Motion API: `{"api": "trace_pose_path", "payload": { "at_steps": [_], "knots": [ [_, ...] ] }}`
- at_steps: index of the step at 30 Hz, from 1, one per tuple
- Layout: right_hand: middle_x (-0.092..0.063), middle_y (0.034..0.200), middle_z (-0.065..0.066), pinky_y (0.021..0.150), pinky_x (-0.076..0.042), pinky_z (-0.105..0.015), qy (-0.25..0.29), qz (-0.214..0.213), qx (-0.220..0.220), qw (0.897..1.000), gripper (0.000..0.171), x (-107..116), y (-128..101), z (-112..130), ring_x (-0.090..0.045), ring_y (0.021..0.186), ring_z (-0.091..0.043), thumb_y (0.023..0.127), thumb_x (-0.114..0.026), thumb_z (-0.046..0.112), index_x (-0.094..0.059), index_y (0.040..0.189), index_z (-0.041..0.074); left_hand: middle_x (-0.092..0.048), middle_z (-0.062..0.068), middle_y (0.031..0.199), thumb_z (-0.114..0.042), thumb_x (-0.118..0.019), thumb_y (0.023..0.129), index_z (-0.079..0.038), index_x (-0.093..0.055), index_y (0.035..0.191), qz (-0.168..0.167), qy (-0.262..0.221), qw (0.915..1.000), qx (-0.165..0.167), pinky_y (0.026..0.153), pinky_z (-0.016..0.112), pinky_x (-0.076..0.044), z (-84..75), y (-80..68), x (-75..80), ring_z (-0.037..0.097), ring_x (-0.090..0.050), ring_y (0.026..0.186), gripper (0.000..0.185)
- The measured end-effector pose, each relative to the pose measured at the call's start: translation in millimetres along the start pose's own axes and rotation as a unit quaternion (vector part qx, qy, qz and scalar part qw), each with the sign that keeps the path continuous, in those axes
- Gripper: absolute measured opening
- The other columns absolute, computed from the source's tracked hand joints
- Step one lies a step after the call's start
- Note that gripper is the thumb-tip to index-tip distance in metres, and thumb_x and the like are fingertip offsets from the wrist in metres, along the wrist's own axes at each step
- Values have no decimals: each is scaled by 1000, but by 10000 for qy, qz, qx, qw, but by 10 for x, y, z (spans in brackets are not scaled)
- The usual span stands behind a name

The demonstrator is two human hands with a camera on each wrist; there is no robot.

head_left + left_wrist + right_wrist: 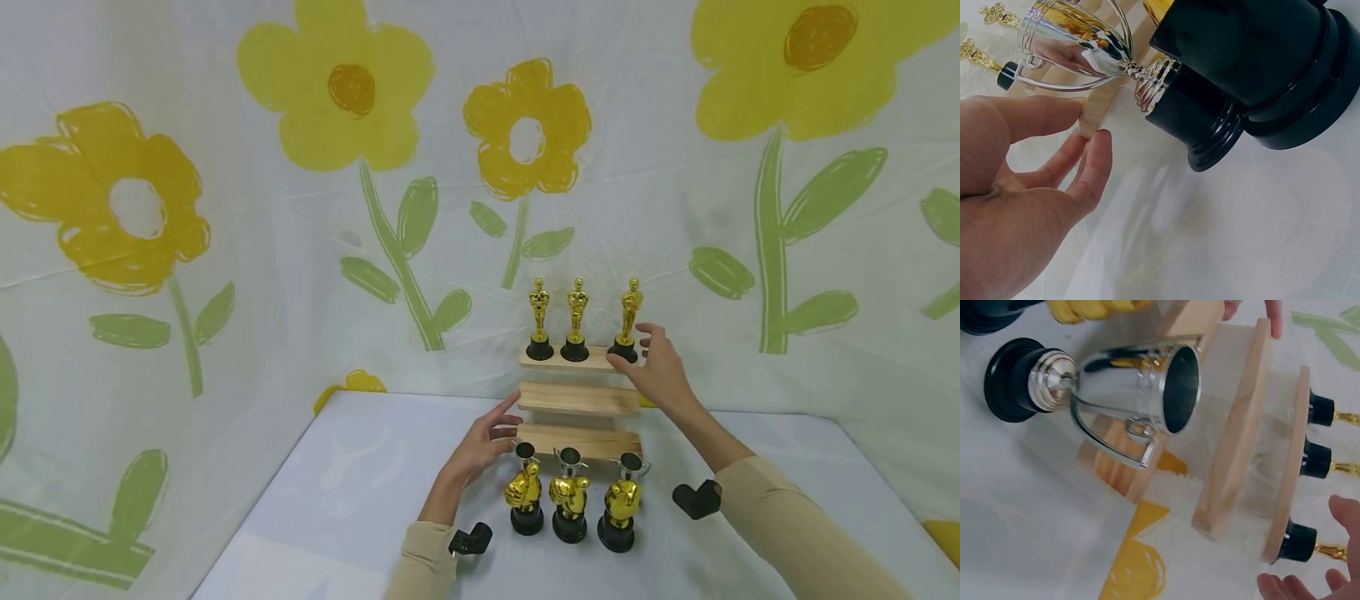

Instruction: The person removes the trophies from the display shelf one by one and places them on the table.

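A three-tier wooden display shelf (pixel 577 398) stands against the backdrop. My left hand (pixel 480 446) holds its left end, fingertips on both sides of one board's end (pixel 1092 117). Three gold statuettes (pixel 577 307) on black bases stand on the top tier. My right hand (pixel 660 367) surrounds the rightmost statuette (pixel 628 312), thumb and fingers spread apart. In the right wrist view, gaps show between those fingers (pixel 1272 589) and its black base (pixel 1297 542).
Silver two-handled trophy cups (pixel 1122 387) stand in a row before the lowest tier. Nearer me are three gold trophies (pixel 570 500) on black bases, on the white table (pixel 337 500). A flower-printed cloth (pixel 637 183) hangs behind.
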State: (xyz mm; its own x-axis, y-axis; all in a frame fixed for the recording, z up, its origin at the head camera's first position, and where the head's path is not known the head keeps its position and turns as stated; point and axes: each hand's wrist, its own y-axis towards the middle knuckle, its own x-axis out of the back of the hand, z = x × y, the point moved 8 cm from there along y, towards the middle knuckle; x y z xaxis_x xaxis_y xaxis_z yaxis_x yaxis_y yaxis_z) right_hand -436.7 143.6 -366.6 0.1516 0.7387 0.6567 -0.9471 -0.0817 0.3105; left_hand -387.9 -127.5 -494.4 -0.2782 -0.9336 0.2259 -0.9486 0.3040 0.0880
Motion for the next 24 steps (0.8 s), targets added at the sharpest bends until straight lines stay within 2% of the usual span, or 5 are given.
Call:
{"api": "trace_pose_path", "payload": {
  "at_steps": [6, 13, 18, 24],
  "knots": [
    [-43, 136, -37, 99, -45, -62, 127, -68, -102, 9998, 77, 39, 104, 7, -48, 124, -54, 94, -65, 25, -19, 151, 0, -52, 21, 137, 12, -55, 87, -35, -33, 153, -8, -3, 10000, 62, 92, 38, -54, 8, -6, -4, 37, -53, 126, 84],
    [-43, 141, -35, 101, -45, -59, 497, 163, -167, 9985, 78, 12, 170, 24, -46, 129, -52, 95, -62, 14, -11, 154, 6, -51, 23, 138, 11, -55, 87, -35, -32, 153, 15, 66, 10000, 55, 92, 38, -54, 9, 5, 4, 38, -52, 126, 84],
    [-45, 140, -34, 102, -45, -58, 525, 141, -197, 9983, 76, -7, 197, 19, -48, 127, -52, 96, -59, 11, -12, 154, 7, -51, 23, 138, 11, -55, 87, -35, -32, 153, 6, 64, 10000, 74, 92, 38, -54, 6, 5, 16, 38, -52, 126, 84],
    [-50, 134, -35, 99, -47, -58, 460, 33, -34, 9989, 73, 2, 254, 15, -52, 122, -52, 95, -58, 7, -14, 153, 6, -52, 23, 137, 12, -55, 87, -35, -32, 153, -2, 18, 10000, 59, 93, 39, -53, 12, 4, 11, 37, -52, 126, 84]
  ]
}}
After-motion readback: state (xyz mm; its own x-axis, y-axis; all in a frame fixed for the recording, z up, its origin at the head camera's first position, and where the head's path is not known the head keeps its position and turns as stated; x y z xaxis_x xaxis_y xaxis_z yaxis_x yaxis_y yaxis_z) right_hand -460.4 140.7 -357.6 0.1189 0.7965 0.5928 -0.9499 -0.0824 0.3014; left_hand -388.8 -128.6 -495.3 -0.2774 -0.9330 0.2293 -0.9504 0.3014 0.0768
